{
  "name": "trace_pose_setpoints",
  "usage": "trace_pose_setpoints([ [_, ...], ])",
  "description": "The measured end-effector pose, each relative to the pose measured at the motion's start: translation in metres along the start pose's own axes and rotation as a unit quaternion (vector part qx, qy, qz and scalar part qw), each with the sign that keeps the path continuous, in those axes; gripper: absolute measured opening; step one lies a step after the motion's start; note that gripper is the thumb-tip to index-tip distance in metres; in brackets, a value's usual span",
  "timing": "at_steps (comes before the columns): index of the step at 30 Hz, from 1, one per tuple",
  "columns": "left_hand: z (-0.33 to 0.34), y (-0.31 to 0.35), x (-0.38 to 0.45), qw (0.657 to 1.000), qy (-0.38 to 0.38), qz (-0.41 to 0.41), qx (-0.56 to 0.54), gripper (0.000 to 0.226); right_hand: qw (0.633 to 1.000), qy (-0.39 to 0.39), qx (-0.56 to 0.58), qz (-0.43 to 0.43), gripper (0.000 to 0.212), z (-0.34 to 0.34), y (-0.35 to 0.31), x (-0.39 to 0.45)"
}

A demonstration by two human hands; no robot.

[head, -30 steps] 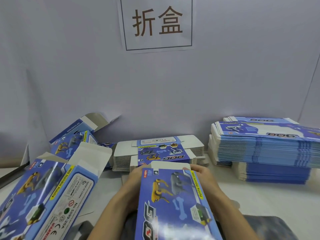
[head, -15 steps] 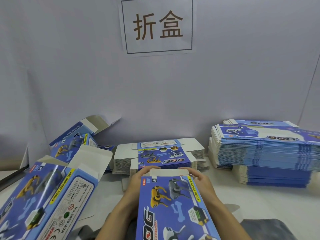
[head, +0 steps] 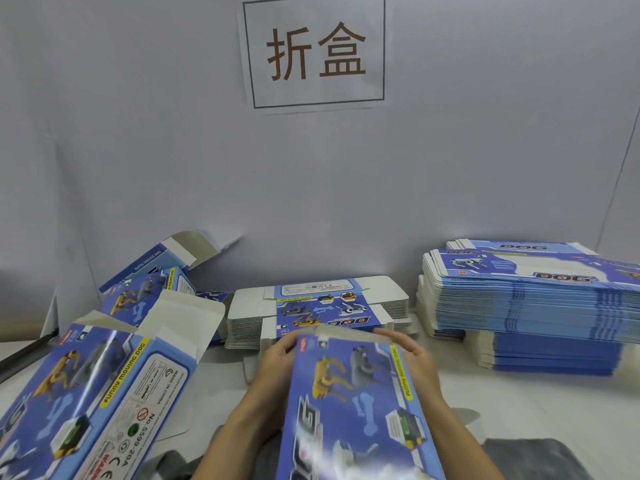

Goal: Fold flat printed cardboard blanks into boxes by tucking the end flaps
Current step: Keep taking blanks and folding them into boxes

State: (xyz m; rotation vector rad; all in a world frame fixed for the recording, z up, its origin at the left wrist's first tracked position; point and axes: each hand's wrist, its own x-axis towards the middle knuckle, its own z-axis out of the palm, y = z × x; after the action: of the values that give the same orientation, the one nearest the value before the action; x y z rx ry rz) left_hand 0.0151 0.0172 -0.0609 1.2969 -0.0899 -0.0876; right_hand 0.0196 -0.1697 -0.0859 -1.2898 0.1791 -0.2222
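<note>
The far end flap (head: 349,336) of the box (head: 360,403) now lies lower than half a second ago: it stood as a pale strip above the printed face, and now it is bent over toward the opening, blurred with motion. To my eye the tuck at this end is in hand but not seated, since a white edge shows along the top.

The left hand (head: 277,362) grips the box's left far corner, fingers curled round the edge with the thumb on the printed face. The right hand (head: 415,358) holds the right far corner, its fingers reaching along the flap's top edge and pressing it over. Both forearms run up from the bottom of the view, flanking the box, which is held tilted above the desk (head: 519,403) between them.

Just beyond the hands sits a stack of flat blanks (head: 322,306). Well off to the right of the right hand stands a taller stack (head: 533,299). Left of the left hand lie folded boxes (head: 86,393) with their far flaps open.
</note>
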Motion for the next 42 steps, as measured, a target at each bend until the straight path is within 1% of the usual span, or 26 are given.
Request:
trace_pose_setpoints([
  [1,0.001,0.001,0.001,0.999,-0.010,-0.032,-0.023,0.055,0.999,0.034,0.022,-0.005,0.026,-0.002,0.000,0.002],
  [4,-0.004,0.006,0.003,0.995,-0.077,-0.068,-0.011,0.047,0.981,0.160,0.101,-0.031,0.032,-0.014,0.005,0.009],
  [5,-0.008,0.008,0.001,0.995,-0.066,-0.076,0.010,0.049,0.975,0.188,0.116,-0.035,0.034,-0.016,0.004,0.010],
  [7,-0.015,0.007,-0.004,0.986,-0.117,-0.109,0.056,0.047,0.975,0.190,0.109,-0.034,0.030,-0.019,0.002,0.010],
  [9,-0.014,0.010,-0.014,0.957,-0.251,-0.145,0.022,0.045,0.981,0.169,0.092,-0.025,0.023,-0.019,-0.006,0.006],
  [10,-0.013,0.010,-0.016,0.947,-0.287,-0.142,0.014,0.055,0.983,0.158,0.095,-0.017,0.022,-0.019,-0.008,0.006],
  [12,-0.020,0.005,-0.014,0.951,-0.285,-0.116,0.024,0.069,0.979,0.154,0.135,-0.003,0.021,-0.020,-0.009,0.007],
  [15,-0.013,0.013,-0.012,0.950,-0.310,-0.023,0.020,0.058,0.979,0.120,0.164,-0.017,0.032,-0.019,-0.011,0.007],
  [17,-0.010,0.022,-0.006,0.960,-0.256,0.083,-0.072,0.052,0.979,0.134,0.152,-0.016,0.029,-0.019,-0.006,0.006],
  [18,-0.011,0.027,-0.002,0.956,-0.200,0.148,-0.152,0.046,0.978,0.131,0.162,0.008,0.029,-0.018,-0.003,0.006],
  [19,-0.015,0.031,0.002,0.939,-0.133,0.201,-0.244,0.043,0.980,0.117,0.158,0.021,0.030,-0.015,-0.002,0.004],
  [20,-0.018,0.035,0.007,0.916,-0.066,0.233,-0.319,0.052,0.983,0.108,0.149,0.023,0.030,-0.014,0.000,0.005],
  [21,-0.024,0.037,0.013,0.905,-0.013,0.245,-0.348,0.069,0.984,0.106,0.139,0.021,0.029,-0.012,0.002,0.007],
  [22,-0.029,0.033,0.018,0.912,0.023,0.240,-0.332,0.084,0.986,0.108,0.130,0.017,0.028,-0.011,0.005,0.009],
  [23,-0.031,0.024,0.021,0.936,0.048,0.219,-0.271,0.085,0.986,0.110,0.123,0.019,0.027,-0.010,0.004,0.010],
  [25,-0.028,-0.002,0.025,0.978,0.063,0.178,-0.093,0.061,0.987,0.109,0.111,0.034,0.025,-0.007,0.004,0.009],
  [26,-0.025,-0.015,0.028,0.981,0.070,0.180,0.029,0.049,0.989,0.106,0.096,0.042,0.025,-0.006,0.004,0.010],
  [27,-0.022,-0.026,0.029,0.965,0.067,0.195,0.160,0.045,0.990,0.103,0.079,0.048,0.026,-0.005,0.004,0.009],
  [28,-0.019,-0.035,0.032,0.930,0.059,0.216,0.290,0.047,0.992,0.098,0.058,0.052,0.029,-0.004,0.005,0.010],
  [30,-0.016,-0.048,0.040,0.829,0.072,0.223,0.508,0.057,0.995,0.083,0.017,0.058,0.033,-0.004,0.006,0.010],
  [32,-0.017,-0.052,0.042,0.739,0.127,0.160,0.642,0.065,0.996,0.066,-0.014,0.064,0.032,-0.003,0.007,0.009],
  [33,-0.019,-0.050,0.042,0.715,0.149,0.138,0.669,0.063,0.996,0.056,-0.027,0.066,0.031,-0.002,0.008,0.008],
  [34,-0.020,-0.048,0.042,0.704,0.168,0.136,0.676,0.057,0.996,0.049,-0.038,0.067,0.030,-0.001,0.008,0.008],
  [35,-0.021,-0.046,0.043,0.707,0.181,0.146,0.668,0.050,0.996,0.044,-0.047,0.065,0.030,0.000,0.008,0.007],
  [39,-0.024,-0.039,0.043,0.759,0.233,0.178,0.582,0.037,0.995,0.026,-0.075,0.059,0.029,0.001,0.009,0.006],
  [42,-0.024,-0.036,0.041,0.763,0.250,0.186,0.567,0.034,0.994,0.022,-0.089,0.057,0.029,0.002,0.010,0.007],
])
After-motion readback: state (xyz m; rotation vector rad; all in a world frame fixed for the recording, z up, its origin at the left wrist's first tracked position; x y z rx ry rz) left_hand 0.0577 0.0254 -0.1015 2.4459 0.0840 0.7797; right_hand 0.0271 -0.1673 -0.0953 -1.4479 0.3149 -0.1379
